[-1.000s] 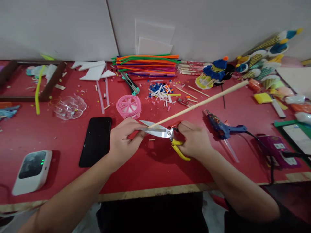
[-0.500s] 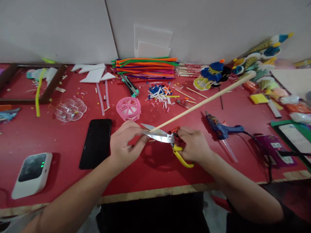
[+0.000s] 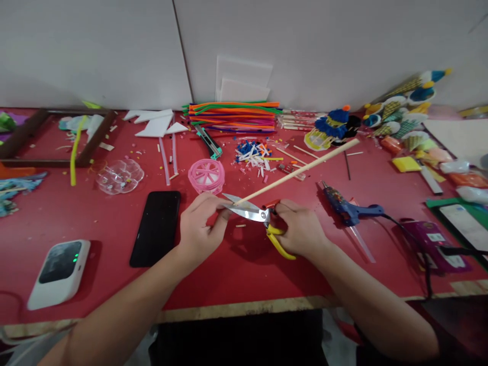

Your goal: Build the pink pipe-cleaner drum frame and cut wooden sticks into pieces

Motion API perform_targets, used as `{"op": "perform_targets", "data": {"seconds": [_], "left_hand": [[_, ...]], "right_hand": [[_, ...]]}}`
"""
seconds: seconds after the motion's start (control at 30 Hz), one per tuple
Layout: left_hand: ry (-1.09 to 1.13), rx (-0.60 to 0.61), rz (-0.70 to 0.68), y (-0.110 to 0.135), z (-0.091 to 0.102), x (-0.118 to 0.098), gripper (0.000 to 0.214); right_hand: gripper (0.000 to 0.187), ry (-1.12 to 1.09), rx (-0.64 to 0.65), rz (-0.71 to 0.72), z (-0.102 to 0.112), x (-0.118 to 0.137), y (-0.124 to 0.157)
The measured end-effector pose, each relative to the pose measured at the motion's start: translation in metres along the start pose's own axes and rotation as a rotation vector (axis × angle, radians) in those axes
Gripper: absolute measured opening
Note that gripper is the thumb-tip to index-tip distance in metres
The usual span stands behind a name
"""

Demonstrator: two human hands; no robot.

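Observation:
My right hand (image 3: 301,229) is closed around the yellow handles of a pair of scissors (image 3: 251,213), whose blades stand apart and point left. Between the blades lies the near end of a long, thin wooden stick (image 3: 297,172), which slants up to the right over the table. My left hand (image 3: 204,223) pinches the stick's near end at the blade tips, its fingertips partly covered by the blades. Under the blades a short cut piece of stick (image 3: 240,225) rests on the red table (image 3: 244,279). A pink wheel-shaped craft piece (image 3: 206,176) lies just beyond my left hand.
A black phone (image 3: 155,229) and a white device (image 3: 59,274) lie to the left. On the right are a blue glue gun (image 3: 353,208) with its cord and a purple box (image 3: 434,244). Colourful pipe cleaners (image 3: 234,118), a cutter knife (image 3: 208,142) and scraps (image 3: 253,154) lie behind.
The view has shifted slightly, moving the table things right and down in the picture. The stick's far end sits lower and reaches less far right. Both hands keep their grips.

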State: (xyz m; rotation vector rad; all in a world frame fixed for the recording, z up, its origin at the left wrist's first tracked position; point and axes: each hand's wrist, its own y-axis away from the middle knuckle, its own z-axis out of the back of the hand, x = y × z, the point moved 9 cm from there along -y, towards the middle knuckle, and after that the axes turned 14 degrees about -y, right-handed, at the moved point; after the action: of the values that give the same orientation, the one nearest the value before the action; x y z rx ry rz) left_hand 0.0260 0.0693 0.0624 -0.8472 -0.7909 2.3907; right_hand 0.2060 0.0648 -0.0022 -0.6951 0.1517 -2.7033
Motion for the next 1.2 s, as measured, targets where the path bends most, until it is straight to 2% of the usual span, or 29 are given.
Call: {"op": "perform_targets", "data": {"seconds": [0.2, 0.37, 0.63, 0.83, 1.0, 1.07, 1.13, 1.2], "left_hand": [[0.011, 0.020, 0.006, 0.000, -0.001, 0.000, 0.012], [0.009, 0.051, 0.037, 0.002, -0.004, 0.003, 0.012], [-0.013, 0.010, -0.046, 0.003, -0.001, -0.004, 0.013], [-0.022, 0.034, -0.036, 0.004, 0.000, -0.007, 0.013], [0.032, 0.071, 0.021, 0.004, -0.004, -0.004, 0.010], [0.067, 0.069, 0.069, 0.004, -0.006, 0.000, 0.010], [0.130, 0.036, 0.179, 0.006, -0.005, 0.012, 0.008], [0.228, -0.050, 0.336, 0.009, -0.002, 0.030, 0.007]], "right_hand": [[0.020, 0.022, 0.047, -0.031, -0.003, -0.001, -0.001], [0.021, 0.025, 0.010, -0.018, -0.001, 0.001, -0.001], [0.020, 0.029, -0.045, 0.009, 0.004, 0.003, 0.000], [0.019, 0.054, 0.036, -0.016, 0.000, 0.001, 0.003], [0.022, 0.039, 0.154, -0.057, -0.013, -0.002, 0.003], [0.027, 0.038, 0.149, -0.050, -0.014, 0.000, 0.000], [0.033, 0.047, 0.098, -0.038, -0.009, 0.001, -0.004], [0.039, 0.054, 0.040, -0.042, -0.002, 0.002, -0.006]]}}
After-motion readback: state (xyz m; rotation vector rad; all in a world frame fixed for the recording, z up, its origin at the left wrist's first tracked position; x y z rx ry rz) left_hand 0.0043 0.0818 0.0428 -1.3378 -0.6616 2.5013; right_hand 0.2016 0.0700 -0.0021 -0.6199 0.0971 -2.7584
